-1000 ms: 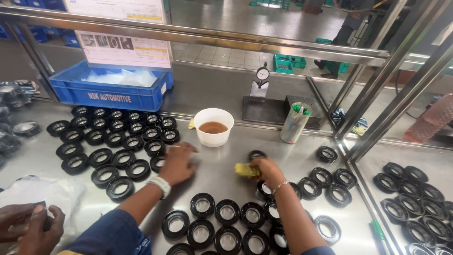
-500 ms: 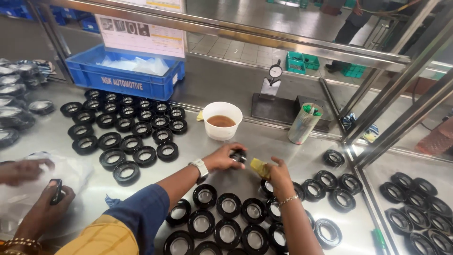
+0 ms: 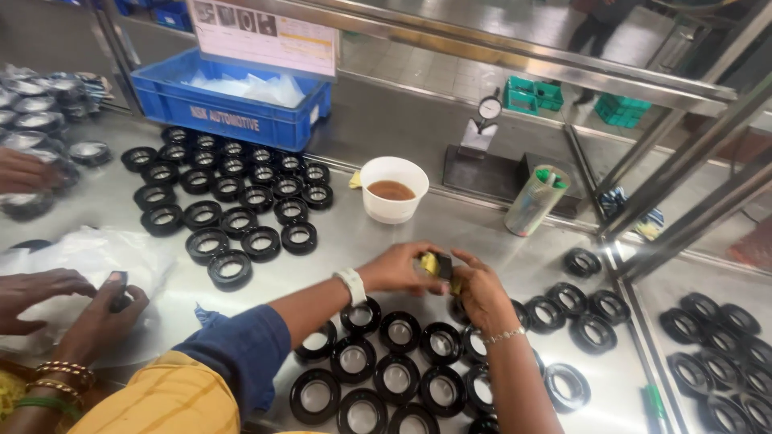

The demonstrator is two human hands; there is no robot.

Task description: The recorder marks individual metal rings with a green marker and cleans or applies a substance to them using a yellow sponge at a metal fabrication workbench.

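Near the front edge of the steel bench (image 3: 515, 233), over a cluster of black rubber seal rings (image 3: 398, 374), both hands now meet. The left hand (image 3: 398, 268) has come across from the far rows and pinches a black ring with a yellow cloth (image 3: 432, 264); the right hand (image 3: 481, 291) closes on it too. Farther back stand a white bowl of brown grease (image 3: 393, 189) and a blue plastic crate (image 3: 241, 104). So wiping has begun, by my reading.

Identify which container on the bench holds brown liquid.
The white cup behind the hands: it shows brown liquid, whereas the blue crate holds clear plastic bags.
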